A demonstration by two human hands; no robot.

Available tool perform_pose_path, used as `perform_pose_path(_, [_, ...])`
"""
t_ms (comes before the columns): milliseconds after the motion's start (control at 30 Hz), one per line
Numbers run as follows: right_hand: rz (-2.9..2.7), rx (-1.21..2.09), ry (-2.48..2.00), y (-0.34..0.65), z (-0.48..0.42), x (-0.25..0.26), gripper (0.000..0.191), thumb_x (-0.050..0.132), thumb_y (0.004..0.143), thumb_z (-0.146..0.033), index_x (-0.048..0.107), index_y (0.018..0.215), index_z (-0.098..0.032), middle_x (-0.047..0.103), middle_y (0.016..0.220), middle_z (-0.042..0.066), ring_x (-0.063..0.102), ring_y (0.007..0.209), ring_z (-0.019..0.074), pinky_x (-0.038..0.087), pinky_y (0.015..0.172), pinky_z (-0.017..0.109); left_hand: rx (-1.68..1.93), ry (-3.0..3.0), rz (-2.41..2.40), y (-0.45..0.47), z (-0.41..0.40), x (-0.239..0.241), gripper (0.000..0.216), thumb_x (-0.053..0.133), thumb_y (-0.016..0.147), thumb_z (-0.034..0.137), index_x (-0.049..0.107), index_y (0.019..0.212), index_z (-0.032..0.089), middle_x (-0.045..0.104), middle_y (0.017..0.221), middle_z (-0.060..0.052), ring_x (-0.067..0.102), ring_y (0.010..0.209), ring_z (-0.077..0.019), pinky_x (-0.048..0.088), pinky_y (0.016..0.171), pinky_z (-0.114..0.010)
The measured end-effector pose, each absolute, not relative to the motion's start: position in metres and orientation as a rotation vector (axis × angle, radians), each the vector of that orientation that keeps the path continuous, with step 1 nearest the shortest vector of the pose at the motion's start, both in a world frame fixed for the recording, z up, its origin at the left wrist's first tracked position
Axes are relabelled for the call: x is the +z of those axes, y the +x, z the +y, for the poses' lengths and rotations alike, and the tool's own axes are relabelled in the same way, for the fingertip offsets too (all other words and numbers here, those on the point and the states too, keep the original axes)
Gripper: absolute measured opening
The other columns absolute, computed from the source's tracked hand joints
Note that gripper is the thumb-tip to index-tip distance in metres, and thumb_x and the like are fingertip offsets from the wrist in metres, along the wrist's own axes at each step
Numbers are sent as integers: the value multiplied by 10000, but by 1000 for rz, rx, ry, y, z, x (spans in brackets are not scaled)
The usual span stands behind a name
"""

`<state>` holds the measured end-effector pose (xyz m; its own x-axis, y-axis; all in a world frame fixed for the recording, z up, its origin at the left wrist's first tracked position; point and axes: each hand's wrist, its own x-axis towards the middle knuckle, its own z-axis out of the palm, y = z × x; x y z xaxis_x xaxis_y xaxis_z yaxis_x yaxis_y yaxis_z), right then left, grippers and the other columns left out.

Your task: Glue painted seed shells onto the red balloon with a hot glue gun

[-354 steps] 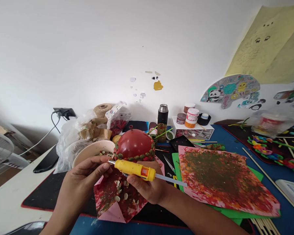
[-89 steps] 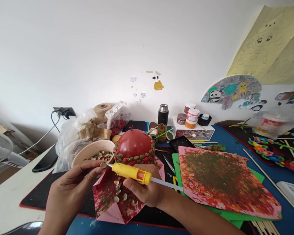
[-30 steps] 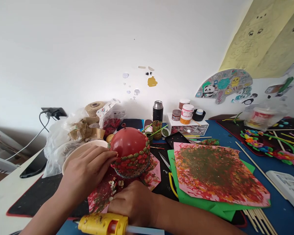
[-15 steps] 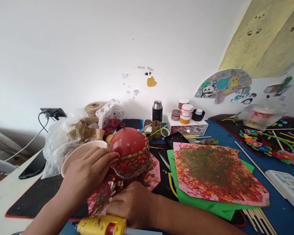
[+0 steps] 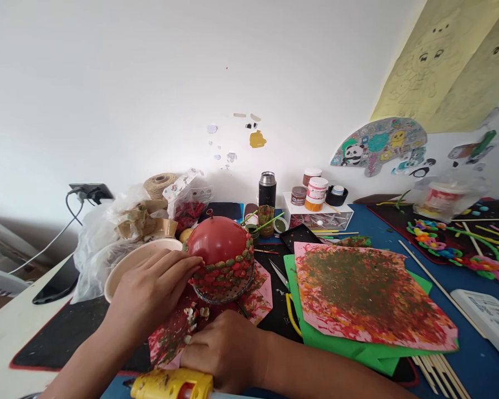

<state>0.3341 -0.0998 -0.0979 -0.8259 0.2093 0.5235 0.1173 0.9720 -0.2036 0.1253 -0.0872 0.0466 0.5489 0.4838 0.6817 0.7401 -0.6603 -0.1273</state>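
Note:
A red balloon (image 5: pixel 217 238) stands knot up, its lower part ringed with rows of red and green painted pistachio shells (image 5: pixel 227 269). The fingers of my left hand (image 5: pixel 153 282) are pressed together against the balloon's left side, on a pistachio shell mostly hidden under the fingertips. My right hand (image 5: pixel 227 349) is closed around the handle of a yellow hot glue gun (image 5: pixel 170 382), which lies sideways at the bottom edge with its nozzle to the left. Loose shell pieces (image 5: pixel 197 317) are scattered between the hands on paint-stained pink paper (image 5: pixel 166 346).
A pale bowl (image 5: pixel 114 274) sits behind my left forearm, beside plastic bags (image 5: pixel 93 255). To the right are painted paper (image 5: pixel 370 293), scissors (image 5: pixel 278 274) and wooden sticks (image 5: pixel 441 374). A black flask (image 5: pixel 267 194) and paint jars (image 5: pixel 316 194) stand along the wall.
The glue gun has shifted very slightly left and down. Both hands keep almost the same place, the left fingertips still on the balloon's side.

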Motion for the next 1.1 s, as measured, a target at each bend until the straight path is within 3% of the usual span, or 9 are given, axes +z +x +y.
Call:
perform_pose_path(467, [-2578,236,-222,334,-102,-101,464,783,1252,-633,759,973,-263,803,754,-40,761,655,188,348,466,332,-850,-2380,-1019,130,-84,49,321,610,1308,308,922,1236,295,986,1127,-45,927,935,-242,689,831,-356])
perform_pose_path(633, [-2536,236,-212,330,-97,-105,501,795,1250,-672,782,972,-255,813,748,-54,777,616,170,360,438,308,-964,-2534,-1160,130,-83,73,397,634,1301,534,953,1155,348,988,1082,-43,935,917,-255,731,862,-350])
perform_pose_path(767, [-2527,258,-215,329,-96,-105,526,798,1247,-701,797,991,-242,814,749,-57,799,607,153,345,408,283,-1130,-2451,-1418,110,-93,101,510,683,1233,767,944,1097,351,987,1055,-3,913,838,-232,716,771,-295])
perform_pose_path(867, [-2504,278,-241,327,-97,-107,526,831,1236,-691,794,965,-241,802,733,-57,777,572,144,344,399,274,-1196,-2269,-1675,77,-94,106,521,767,1157,834,965,1147,352,1009,1114,26,932,925,-261,727,796,-295])
perform_pose_path(933, [-2478,286,-235,325,-97,-109,517,862,1219,-683,804,961,-239,781,708,-66,759,550,135,363,401,262,-1130,-2244,-1879,53,-87,101,541,776,1140,847,977,1229,352,1022,1173,28,938,961,-272,709,757,-275])
perform_pose_path(1100, [-2431,232,-217,326,-98,-117,584,892,1178,-748,779,915,-239,753,686,-63,744,540,138,377,403,261,-833,-2469,-1953,20,-56,75,678,687,1086,935,991,1105,329,1021,1106,-54,936,914,-328,723,760,-345])
